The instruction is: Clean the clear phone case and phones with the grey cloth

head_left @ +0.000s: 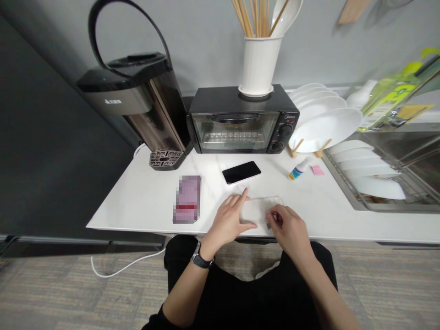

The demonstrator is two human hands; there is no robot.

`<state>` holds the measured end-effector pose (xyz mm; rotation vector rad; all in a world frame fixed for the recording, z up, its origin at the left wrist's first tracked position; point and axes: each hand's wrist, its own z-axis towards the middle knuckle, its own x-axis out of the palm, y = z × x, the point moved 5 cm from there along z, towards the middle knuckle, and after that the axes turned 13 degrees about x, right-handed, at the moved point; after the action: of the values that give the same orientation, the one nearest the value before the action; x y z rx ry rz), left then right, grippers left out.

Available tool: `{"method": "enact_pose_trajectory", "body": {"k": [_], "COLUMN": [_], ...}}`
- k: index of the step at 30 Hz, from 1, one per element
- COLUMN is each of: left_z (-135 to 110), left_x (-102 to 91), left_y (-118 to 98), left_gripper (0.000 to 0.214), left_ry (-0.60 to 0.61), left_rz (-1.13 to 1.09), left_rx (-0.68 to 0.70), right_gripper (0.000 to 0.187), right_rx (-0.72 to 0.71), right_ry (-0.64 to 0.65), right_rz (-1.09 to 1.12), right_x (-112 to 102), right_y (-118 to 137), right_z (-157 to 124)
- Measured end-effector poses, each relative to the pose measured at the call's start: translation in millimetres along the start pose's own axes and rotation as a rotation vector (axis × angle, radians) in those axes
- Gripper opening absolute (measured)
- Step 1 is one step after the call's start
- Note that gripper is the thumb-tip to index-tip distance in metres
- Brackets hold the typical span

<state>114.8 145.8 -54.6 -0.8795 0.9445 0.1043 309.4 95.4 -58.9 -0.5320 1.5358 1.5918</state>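
My left hand (228, 221) braces the clear plastic phone case (260, 210) from its left side, thumb along the near edge and fingers spread toward the far edge, so the case sits between them. The case lies flat on the white tabletop (137, 215), close to the edge nearest me. My right hand (288, 231) comes in from the other side with its fingers (275, 216) curled close together at the case's right end. A small dark, reddish bit shows there, but I cannot tell whether those fingers are clamped on it or on the case. For steady work here, I think the left hand should stay low and firm, keeping the case from sliding while the right fingers work slowly. The black smartphone (241, 172) lies face up just beyond the case, with a blurred purple box (186, 199) to its left.
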Motion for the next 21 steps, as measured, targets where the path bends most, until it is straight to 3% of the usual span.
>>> {"method": "enact_pose_trajectory", "body": {"k": [5,11,16,21], "left_z": [-0.4,0.0,0.0,-1.6], "left_x": [0.5,-0.9,-0.2,2.9], "left_y": [0.4,-0.6,0.3,3.7], "left_gripper": [0.12,0.12,0.119,0.101], "left_ry": [-0.005,-0.016,-0.021,-0.037], "left_rz": [-0.002,-0.012,-0.018,0.035], "left_rx": [0.001,-0.007,0.01,0.03], "right_gripper": [0.018,0.019,0.016,0.013], "right_rx": [0.003,0.022,-0.011,-0.128], "right_ry": [-0.095,-0.137,-0.017,0.141], "right_rz": [-0.071,-0.161,-0.114,-0.019], "right_x": [-8.3,0.2,21.0,39.9], "right_y": [-10.5,0.3,29.2,66.5], "right_z": [16.6,32.1,29.3,13.7]}}
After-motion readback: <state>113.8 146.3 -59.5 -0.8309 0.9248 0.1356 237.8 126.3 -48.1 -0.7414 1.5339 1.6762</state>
